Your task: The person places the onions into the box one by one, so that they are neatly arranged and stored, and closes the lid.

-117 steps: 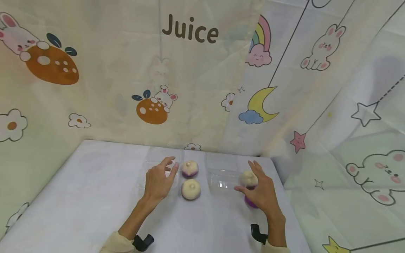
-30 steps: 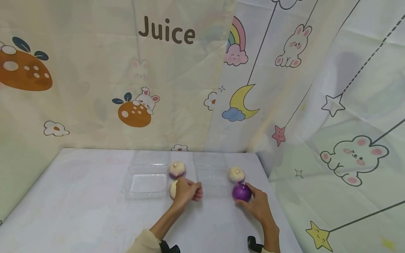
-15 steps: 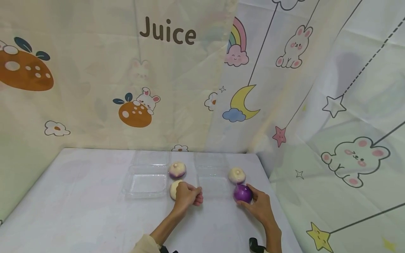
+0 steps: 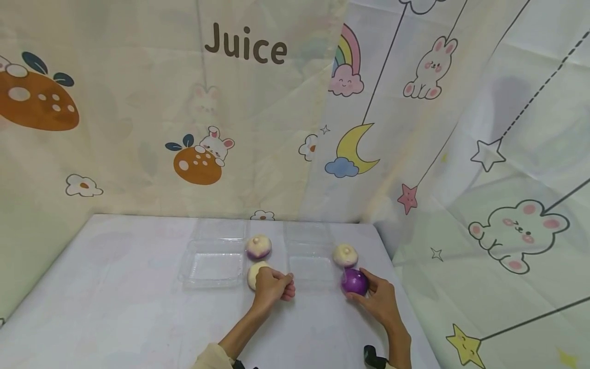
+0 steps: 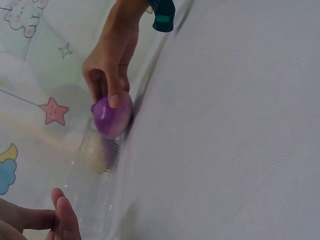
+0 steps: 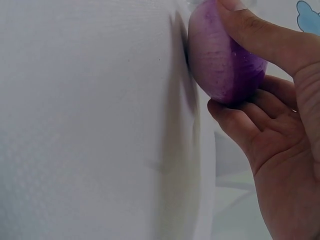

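In the head view my right hand (image 4: pixel 380 302) grips a glossy purple onion (image 4: pixel 355 282), thumb at its near side and fingers at its far right. The right wrist view shows the onion (image 6: pixel 227 55) between thumb and fingers, its paler half towards the table. Behind it sits a cream-topped onion (image 4: pixel 345 255). My left hand (image 4: pixel 272 287) has loosely curled fingers, with nothing visible in them, and partly covers a second cream-topped onion (image 4: pixel 254 277). A third (image 4: pixel 259 247), purple at its lower edge, lies behind that one.
Two clear plastic containers with raised lids stand on the white table (image 4: pixel 138 307): the left container (image 4: pixel 214 266) is left of two onions, the right container (image 4: pixel 311 266) between the onion pairs. A printed curtain (image 4: pixel 138 102) hangs behind the table.
Since the earliest frame my left hand has moved right, off the left container, and its fingers have curled. My right hand has come down and gripped the purple onion. The head view has shifted.
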The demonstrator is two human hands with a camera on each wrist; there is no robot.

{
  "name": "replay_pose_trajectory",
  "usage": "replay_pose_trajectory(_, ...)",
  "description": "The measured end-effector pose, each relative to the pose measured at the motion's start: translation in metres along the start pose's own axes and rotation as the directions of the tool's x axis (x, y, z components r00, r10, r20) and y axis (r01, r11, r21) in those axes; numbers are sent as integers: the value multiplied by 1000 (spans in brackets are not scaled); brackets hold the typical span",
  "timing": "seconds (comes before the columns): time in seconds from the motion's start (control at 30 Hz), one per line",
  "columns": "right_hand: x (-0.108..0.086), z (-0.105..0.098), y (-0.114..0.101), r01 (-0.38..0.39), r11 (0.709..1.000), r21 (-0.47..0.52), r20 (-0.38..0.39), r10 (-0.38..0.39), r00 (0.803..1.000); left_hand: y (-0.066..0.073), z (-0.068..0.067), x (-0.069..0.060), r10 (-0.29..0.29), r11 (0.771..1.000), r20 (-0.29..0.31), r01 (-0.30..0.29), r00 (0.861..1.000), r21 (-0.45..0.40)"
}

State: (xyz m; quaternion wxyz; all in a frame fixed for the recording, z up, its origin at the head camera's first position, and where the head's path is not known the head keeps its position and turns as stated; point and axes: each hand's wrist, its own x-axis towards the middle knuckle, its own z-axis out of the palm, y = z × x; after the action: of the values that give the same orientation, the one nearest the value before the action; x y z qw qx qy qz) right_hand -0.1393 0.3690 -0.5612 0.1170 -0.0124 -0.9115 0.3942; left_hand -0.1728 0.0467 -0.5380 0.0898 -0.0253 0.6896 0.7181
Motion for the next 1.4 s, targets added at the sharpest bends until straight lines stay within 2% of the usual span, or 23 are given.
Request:
replay_pose_trajectory(0.17,0,0,3,-30,1000,-5,-1,30,1000,-2,1,1,2,1000,0,-2,1000,0)
replay_pose_trajectory(0.4,0,-3,3,-19,1000,-14,-16,18,1000,-1,2,2,16,1000,-1,-16,1000,8)
replay_pose_trajectory(0.63,2,-5,0,-38,999,-26,6,38,999,-2,1,1,17,1000,-5,-17,1000,17)
replay_pose_trajectory(0.93,4,-6,0,-51,998,-28,-16,50,999,-4,1,2,32,999,-10,-32,999,26)
replay_pose_trajectory(1.4,10,-12,1,-24,1000,-5,-13,24,1000,-9,-3,2,37,999,-5,-37,999,35)
